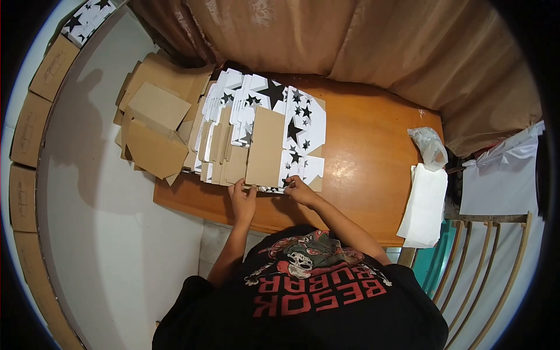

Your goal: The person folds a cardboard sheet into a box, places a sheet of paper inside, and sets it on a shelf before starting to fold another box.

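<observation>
A stack of flat white cardboard sheets with black stars point(294, 129) lies on the wooden table, several overlapping toward the left. On top, a plain brown cardboard panel point(266, 146) covers part of the star print. My left hand point(243, 201) is at the near edge of the brown panel, thumb and fingers closed round the edge. To its right, my right hand point(300, 191) pinches the near edge of the star-printed sheet, its fingers curled. The fingertips are partly hidden by the cardboard.
Loose brown cardboard pieces point(154, 146) are piled at the left. White paper sheets point(423, 204) and a clear plastic bag point(430, 147) lie at the table's right end. Brown boxes point(32, 128) line the far left. A brown curtain point(396, 52) hangs behind the wooden table point(361, 157).
</observation>
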{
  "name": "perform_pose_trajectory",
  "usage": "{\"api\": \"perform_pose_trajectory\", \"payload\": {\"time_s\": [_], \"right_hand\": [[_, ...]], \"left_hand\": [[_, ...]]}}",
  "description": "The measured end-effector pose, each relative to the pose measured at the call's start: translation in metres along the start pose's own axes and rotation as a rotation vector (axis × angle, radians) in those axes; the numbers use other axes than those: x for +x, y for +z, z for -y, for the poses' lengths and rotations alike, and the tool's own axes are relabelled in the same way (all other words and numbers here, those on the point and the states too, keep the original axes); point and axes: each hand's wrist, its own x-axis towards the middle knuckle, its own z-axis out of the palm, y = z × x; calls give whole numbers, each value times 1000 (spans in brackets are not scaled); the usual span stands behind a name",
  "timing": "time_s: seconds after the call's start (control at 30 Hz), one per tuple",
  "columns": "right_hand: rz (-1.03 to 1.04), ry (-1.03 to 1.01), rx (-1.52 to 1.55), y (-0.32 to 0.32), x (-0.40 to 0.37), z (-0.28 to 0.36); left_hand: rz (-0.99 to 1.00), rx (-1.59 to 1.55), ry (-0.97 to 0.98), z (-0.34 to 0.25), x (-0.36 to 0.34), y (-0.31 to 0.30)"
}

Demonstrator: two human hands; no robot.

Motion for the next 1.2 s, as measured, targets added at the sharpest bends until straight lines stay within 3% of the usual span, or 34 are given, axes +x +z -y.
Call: {"api": "perform_pose_trajectory", "payload": {"time_s": [0.13, 0.23, 0.3, 0.5, 0.63, 0.83, 0.87, 0.93, 1.0, 1.2], "right_hand": [[-27, -48, -147, 8, 13, -10], [-17, -86, -144, 11, 12, -14], [-14, -78, -118, 12, 9, -14], [31, -71, -122, 8, 5, -10], [32, -79, -115, -5, 1, -8], [-443, -200, -31, -35, -1, -11], [-415, -107, 35, -38, -35, 28], [-699, -301, -186, -46, -28, 13], [-712, -326, -151, -58, -39, 23], [-775, -352, -193, -83, -57, 37]], "left_hand": [[-21, -41, 12, 4, 12, -8], [152, -292, -152, 7, 18, -13], [153, -167, -13, -5, 18, -17], [258, 287, 90, -55, 45, -15], [254, 167, 208, -71, 49, -3], [292, 145, 435, -117, 18, -4], [295, 96, 463, -123, 11, -4], [304, 49, 493, -133, -6, -1], [234, -8, 694, -141, -22, 3], [217, -83, 800, -141, -48, 9]]}}
